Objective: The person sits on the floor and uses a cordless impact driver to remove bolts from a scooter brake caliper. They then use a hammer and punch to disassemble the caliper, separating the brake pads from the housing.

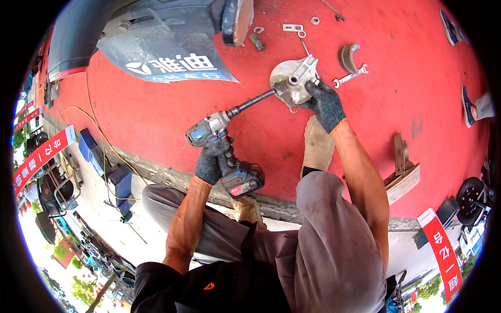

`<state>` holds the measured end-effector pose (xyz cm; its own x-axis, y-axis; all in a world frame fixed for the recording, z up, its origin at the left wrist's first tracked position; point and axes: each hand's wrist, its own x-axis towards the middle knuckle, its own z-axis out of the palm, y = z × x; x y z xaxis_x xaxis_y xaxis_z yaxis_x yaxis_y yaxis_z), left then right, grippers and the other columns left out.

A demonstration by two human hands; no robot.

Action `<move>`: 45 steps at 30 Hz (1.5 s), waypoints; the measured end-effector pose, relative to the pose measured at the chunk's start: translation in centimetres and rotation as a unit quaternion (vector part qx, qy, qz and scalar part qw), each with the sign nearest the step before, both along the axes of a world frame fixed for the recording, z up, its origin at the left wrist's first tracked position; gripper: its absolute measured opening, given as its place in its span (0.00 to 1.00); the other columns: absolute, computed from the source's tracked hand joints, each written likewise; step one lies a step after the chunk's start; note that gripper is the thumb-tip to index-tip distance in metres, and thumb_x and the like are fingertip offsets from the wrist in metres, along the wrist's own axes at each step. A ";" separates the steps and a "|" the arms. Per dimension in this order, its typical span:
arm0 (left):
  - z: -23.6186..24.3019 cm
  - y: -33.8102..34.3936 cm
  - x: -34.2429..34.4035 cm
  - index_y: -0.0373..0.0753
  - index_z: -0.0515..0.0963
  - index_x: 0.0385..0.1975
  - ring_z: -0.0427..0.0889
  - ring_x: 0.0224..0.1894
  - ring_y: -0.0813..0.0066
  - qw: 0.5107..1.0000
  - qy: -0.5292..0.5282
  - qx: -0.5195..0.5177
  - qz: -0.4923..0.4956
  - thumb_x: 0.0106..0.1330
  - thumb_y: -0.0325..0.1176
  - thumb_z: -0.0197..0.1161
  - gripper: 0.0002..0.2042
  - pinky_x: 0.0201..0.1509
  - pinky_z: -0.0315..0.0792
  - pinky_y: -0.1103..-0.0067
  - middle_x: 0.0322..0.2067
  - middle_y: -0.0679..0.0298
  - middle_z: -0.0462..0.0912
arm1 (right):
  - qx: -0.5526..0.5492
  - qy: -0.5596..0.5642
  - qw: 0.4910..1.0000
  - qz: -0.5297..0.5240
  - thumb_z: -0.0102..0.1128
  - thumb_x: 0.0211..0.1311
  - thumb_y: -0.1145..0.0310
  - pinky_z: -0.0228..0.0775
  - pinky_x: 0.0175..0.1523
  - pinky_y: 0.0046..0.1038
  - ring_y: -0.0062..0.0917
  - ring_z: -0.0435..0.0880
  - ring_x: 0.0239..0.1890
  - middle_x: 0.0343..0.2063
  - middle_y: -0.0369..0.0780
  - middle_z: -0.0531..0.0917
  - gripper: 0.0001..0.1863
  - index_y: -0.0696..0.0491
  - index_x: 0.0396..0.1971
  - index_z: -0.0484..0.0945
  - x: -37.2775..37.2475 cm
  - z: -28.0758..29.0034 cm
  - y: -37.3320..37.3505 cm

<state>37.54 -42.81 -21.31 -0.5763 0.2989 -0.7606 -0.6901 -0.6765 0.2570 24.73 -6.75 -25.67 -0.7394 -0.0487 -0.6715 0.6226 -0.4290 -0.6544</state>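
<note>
A red floor (pixel 417 115) spreads under and around both gloved hands. Beyond the left hand, and farther from the person, hangs a large dark gray panel (pixel 156 52) with white and blue markings. The person's gray trousers (pixel 334 235) show below the hands, knees bent, and a beige shoe (pixel 318 141) is planted on the floor just below the right hand.

The left hand (pixel 210 160), in a dark knit glove, is wrapped around the grip of a gray-and-blue cordless impact wrench (pixel 207 129). Its long dark socket extension (pixel 253 102) slants up and right, meeting the lower left edge of a round metal brake plate (pixel 282 70). The right hand (pixel 324 104), gloved alike, pinches that plate at its lower right edge, thumb and fingers closed on it, so the plate sits just beyond the left of this hand.

To the right of the right hand and nearer the person is a wooden block (pixel 404 182). Just beyond the right hand lie curved brake shoes (pixel 346 58) with an open-end wrench (pixel 350 77) beside them. Farthest out are a small slotted plate (pixel 293 27) and a tiny washer (pixel 314 21).
</note>
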 end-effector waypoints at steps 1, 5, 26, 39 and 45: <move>0.0 0.1 0.1 0.45 0.73 0.53 0.80 0.31 0.76 1.000 0.001 0.000 0.000 0.67 0.27 0.67 0.16 0.31 0.78 0.69 0.41 0.67 0.81 | 0.000 -0.002 1.000 0.002 0.59 0.75 0.63 0.88 0.45 0.30 0.29 0.88 0.47 0.50 0.41 0.85 0.21 0.58 0.62 0.75 0.0 0.0 -0.1; 0.1 0.4 -0.1 0.44 0.74 0.49 0.80 0.30 0.77 1.000 -0.002 -0.006 0.009 0.67 0.27 0.66 0.13 0.31 0.77 0.72 0.38 0.67 0.81 | 0.008 -0.014 1.000 -0.004 0.59 0.76 0.63 0.87 0.44 0.30 0.29 0.88 0.46 0.50 0.41 0.85 0.20 0.57 0.61 0.75 0.4 -0.1 -0.2; -1.3 0.9 0.5 0.46 0.75 0.50 0.80 0.28 0.74 0.997 -0.008 0.070 -0.008 0.69 0.30 0.67 0.12 0.35 0.77 0.70 0.35 0.68 0.81 | 0.004 0.018 1.000 -0.009 0.61 0.75 0.63 0.86 0.39 0.28 0.25 0.89 0.42 0.48 0.38 0.86 0.23 0.55 0.65 0.74 0.7 -0.5 0.3; 0.1 2.1 -0.3 0.41 0.74 0.51 0.82 0.29 0.70 0.998 0.023 0.058 -0.016 0.62 0.24 0.69 0.18 0.38 0.79 0.66 0.34 0.64 0.82 | 0.029 0.003 0.998 0.048 0.63 0.74 0.63 0.87 0.42 0.28 0.27 0.89 0.41 0.46 0.41 0.87 0.21 0.59 0.58 0.77 0.5 -0.5 2.1; -2.6 1.1 0.6 0.40 0.74 0.50 0.81 0.28 0.69 0.998 0.021 0.049 -0.019 0.60 0.24 0.69 0.18 0.36 0.78 0.67 0.32 0.63 0.82 | 0.040 0.016 0.997 0.069 0.60 0.75 0.66 0.88 0.45 0.33 0.29 0.88 0.48 0.50 0.41 0.84 0.21 0.58 0.63 0.75 0.7 -1.0 2.3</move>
